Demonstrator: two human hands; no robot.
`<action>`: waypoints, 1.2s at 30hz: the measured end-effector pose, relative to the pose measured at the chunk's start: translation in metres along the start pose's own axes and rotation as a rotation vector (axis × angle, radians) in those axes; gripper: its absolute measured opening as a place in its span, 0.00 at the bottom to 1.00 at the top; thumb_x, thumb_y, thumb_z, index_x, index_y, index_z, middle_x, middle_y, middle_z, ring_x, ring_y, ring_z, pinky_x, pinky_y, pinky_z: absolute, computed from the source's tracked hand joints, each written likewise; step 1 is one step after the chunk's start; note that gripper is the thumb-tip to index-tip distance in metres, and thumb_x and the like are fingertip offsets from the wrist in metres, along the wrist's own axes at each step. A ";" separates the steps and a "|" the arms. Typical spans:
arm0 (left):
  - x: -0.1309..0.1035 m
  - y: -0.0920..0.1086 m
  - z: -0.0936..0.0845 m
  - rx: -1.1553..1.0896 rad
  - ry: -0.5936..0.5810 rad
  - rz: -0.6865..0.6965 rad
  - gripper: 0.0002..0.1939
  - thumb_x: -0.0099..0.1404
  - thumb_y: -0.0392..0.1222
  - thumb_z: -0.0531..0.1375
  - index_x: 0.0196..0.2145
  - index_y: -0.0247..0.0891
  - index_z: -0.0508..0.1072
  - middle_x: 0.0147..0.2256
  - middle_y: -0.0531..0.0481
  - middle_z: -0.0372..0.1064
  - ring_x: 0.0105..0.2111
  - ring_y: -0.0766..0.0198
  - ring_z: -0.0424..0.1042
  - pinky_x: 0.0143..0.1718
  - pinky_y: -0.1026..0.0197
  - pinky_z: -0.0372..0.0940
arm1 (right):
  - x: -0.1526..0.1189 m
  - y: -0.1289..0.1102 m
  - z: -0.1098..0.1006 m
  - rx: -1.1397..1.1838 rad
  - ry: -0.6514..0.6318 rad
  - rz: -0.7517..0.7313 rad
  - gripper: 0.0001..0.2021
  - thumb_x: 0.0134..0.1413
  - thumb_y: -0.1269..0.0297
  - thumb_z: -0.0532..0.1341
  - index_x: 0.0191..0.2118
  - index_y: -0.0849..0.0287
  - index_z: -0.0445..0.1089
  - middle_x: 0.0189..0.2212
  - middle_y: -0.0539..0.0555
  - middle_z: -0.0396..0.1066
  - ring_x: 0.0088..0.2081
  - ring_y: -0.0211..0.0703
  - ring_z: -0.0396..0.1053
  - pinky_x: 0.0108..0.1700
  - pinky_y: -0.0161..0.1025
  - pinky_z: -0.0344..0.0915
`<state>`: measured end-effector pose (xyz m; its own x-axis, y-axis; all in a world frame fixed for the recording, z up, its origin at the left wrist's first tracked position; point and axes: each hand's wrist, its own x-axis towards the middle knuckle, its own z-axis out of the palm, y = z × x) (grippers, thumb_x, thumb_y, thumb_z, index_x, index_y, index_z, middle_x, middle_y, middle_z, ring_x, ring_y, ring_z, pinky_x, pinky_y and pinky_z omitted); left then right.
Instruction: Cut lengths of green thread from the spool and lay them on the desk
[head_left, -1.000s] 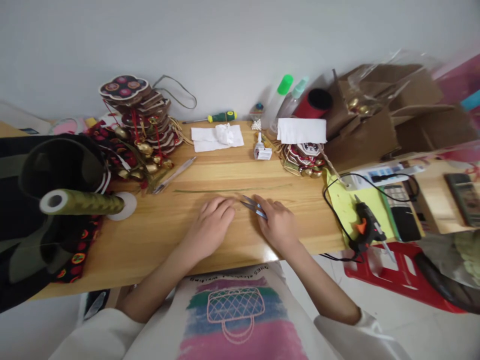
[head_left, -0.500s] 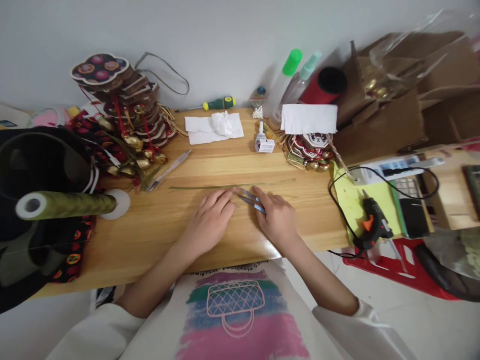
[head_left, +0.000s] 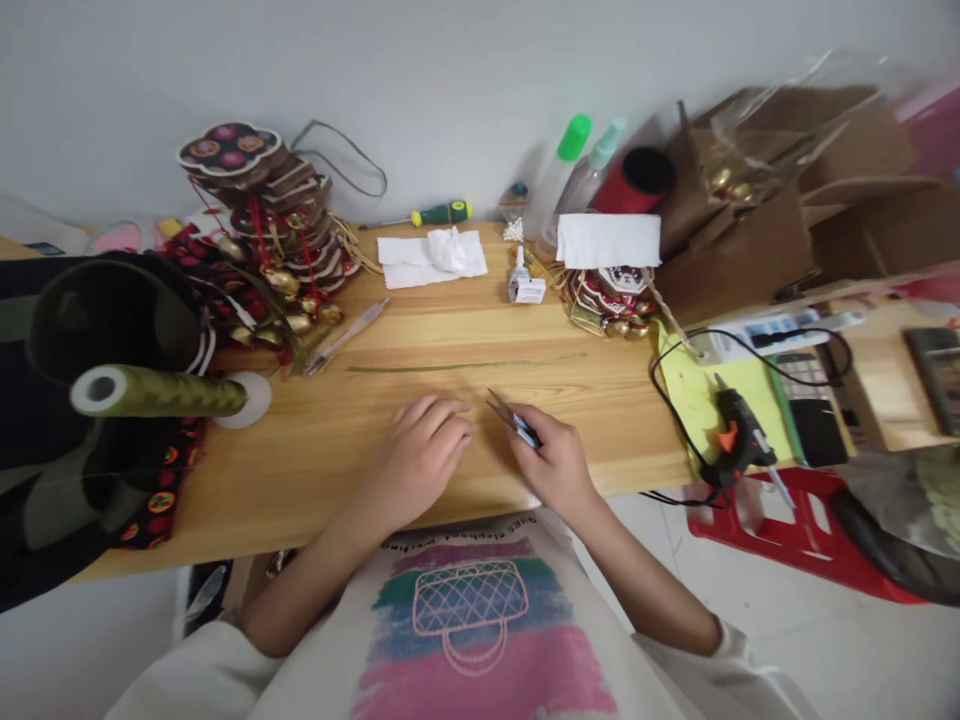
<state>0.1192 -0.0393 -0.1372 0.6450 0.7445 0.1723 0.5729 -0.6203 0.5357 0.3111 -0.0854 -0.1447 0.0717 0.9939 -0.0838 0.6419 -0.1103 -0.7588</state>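
Wooden surface (head_left: 315, 450) carries a thin green strip (head_left: 465, 366) at twelve o'clock from both hands, the right hand (head_left: 551, 460) fingers clamped on small scissors (head_left: 510, 417), the left hand (head_left: 420, 455) resting flat, fingers together.

The shirt (head_left: 480, 600) bears small, unreadable lettering.

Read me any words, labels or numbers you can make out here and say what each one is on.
None can be read.
Line of print on the shirt, above the basket drawing: upside down and too blurred.
Label on the small white bottle: too small.
Calculator keys: too small.
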 end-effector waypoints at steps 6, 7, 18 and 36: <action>-0.008 0.009 -0.002 -0.178 0.126 -0.037 0.06 0.69 0.36 0.53 0.35 0.39 0.69 0.37 0.49 0.74 0.41 0.62 0.70 0.44 0.56 0.64 | -0.010 -0.011 0.002 0.356 0.014 0.079 0.12 0.54 0.59 0.58 0.33 0.59 0.77 0.28 0.52 0.76 0.29 0.40 0.71 0.33 0.34 0.66; -0.008 0.011 -0.003 -0.188 0.149 -0.036 0.06 0.69 0.36 0.53 0.35 0.39 0.69 0.36 0.49 0.74 0.40 0.62 0.70 0.44 0.56 0.64 | -0.010 -0.014 0.002 0.401 0.013 0.082 0.12 0.53 0.58 0.59 0.33 0.60 0.77 0.27 0.51 0.75 0.27 0.38 0.69 0.31 0.33 0.65; -0.015 0.020 -0.009 -0.059 0.160 0.031 0.09 0.70 0.38 0.51 0.35 0.39 0.70 0.35 0.49 0.73 0.39 0.61 0.68 0.42 0.56 0.62 | -0.018 -0.032 0.002 0.513 -0.056 0.090 0.14 0.50 0.56 0.63 0.34 0.62 0.76 0.17 0.43 0.55 0.19 0.31 0.50 0.22 0.31 0.51; -0.017 0.024 -0.012 0.036 0.155 0.078 0.08 0.70 0.37 0.52 0.33 0.38 0.69 0.30 0.51 0.70 0.36 0.61 0.65 0.39 0.57 0.58 | -0.016 -0.033 0.003 0.478 -0.048 0.071 0.11 0.52 0.56 0.62 0.28 0.59 0.69 0.18 0.45 0.56 0.21 0.33 0.52 0.24 0.32 0.53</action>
<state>0.1159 -0.0638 -0.1178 0.6041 0.7213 0.3387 0.5437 -0.6838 0.4866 0.2862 -0.0974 -0.1205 0.0597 0.9841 -0.1675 0.2128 -0.1764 -0.9610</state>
